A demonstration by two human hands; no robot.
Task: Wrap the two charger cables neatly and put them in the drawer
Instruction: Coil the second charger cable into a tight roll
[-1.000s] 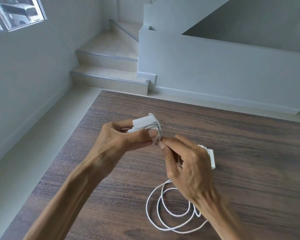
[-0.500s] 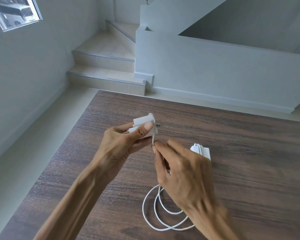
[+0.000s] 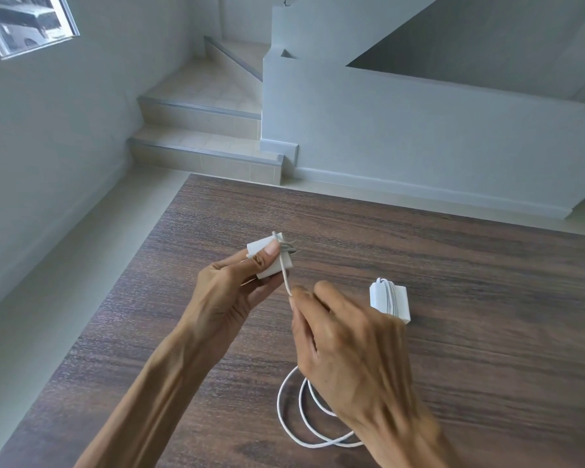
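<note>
A: How do I wrap this one well?

B: My left hand (image 3: 237, 285) holds the white charger (image 3: 267, 256) tight above the desk (image 3: 487, 282). My right hand (image 3: 338, 336) pinches its cable (image 3: 286, 278). I would pull it snug and lay each turn beside the last.

A: What changed?

B: My right hand dropped lower and the loose loops (image 3: 304, 413) got smaller. The other charger (image 3: 390, 300) sits wrapped on the desk. I see no drawer
</note>
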